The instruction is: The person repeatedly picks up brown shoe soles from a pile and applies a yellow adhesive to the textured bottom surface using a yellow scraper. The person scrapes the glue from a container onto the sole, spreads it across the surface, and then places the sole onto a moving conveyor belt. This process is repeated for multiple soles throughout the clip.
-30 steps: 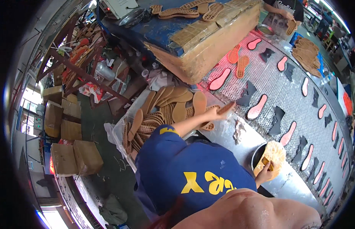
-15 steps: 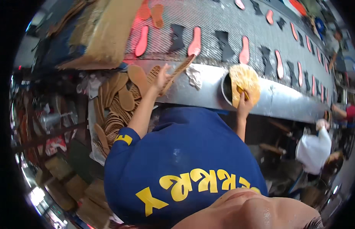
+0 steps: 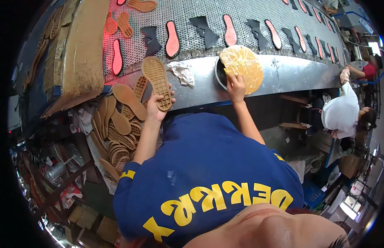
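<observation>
My left hand [image 3: 154, 108] is closed around the heel end of a brown shoe sole [image 3: 155, 78], held upright with its grid-patterned face toward me. My right hand [image 3: 236, 87] pinches a small yellow handle [image 3: 226, 71] at the mouth of a round pot [image 3: 218, 78]; what the handle belongs to is hidden. A yellowish round lid [image 3: 250, 74], wrapped in clear plastic, covers much of the pot. Close by my left forearm lies a heap of brown soles [image 3: 122, 140]. Crumpled white paper [image 3: 182, 73] rests on the metal ledge [image 3: 202, 93] between my hands.
Beyond the ledge runs a mesh conveyor [image 3: 208, 12] bearing rows of pink-faced soles [image 3: 172, 39] and black upper pieces [image 3: 204, 32]. A cardboard-covered box [image 3: 78, 53] stands at the left. Farther right, a person in white [image 3: 341, 109] and another in red [image 3: 369, 71] reach to the ledge.
The sole in my left hand has turned from edge-on to showing its grid-patterned face, and swung away from the conveyor. My right hand stays at the pot. The view has shifted.
</observation>
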Tool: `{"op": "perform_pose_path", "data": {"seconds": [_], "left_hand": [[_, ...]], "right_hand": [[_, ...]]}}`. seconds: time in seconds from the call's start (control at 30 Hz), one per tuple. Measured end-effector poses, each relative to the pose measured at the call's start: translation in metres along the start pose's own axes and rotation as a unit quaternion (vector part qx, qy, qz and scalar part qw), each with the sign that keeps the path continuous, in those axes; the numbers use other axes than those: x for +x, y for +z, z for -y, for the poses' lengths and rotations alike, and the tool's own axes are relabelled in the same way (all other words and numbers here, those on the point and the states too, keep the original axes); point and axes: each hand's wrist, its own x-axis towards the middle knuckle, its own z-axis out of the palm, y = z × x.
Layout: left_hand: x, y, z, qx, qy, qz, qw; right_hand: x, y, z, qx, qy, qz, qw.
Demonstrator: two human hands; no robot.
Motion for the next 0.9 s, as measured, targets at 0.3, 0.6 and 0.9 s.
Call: {"op": "perform_pose_path", "data": {"seconds": [0.3, 0.6, 0.9], "left_hand": [[-0.010, 0.066, -0.012, 0.192, 0.068, 0.030, 0.979], [-0.012, 0.077, -0.003, 0.367, 0.080, 0.029, 0.926], [-0.006, 0.091, 0.002, 0.244, 0.056, 0.130, 0.959]], "right_hand": [[-0.024, 0.026, -0.004, 0.033, 0.126, 0.034, 0.991], [-0.020, 0.020, -0.016, 0.181, 0.276, 0.017, 0.944], [-0.019, 0.020, -0.055, 0.480, 0.465, 0.030, 0.743]]}}
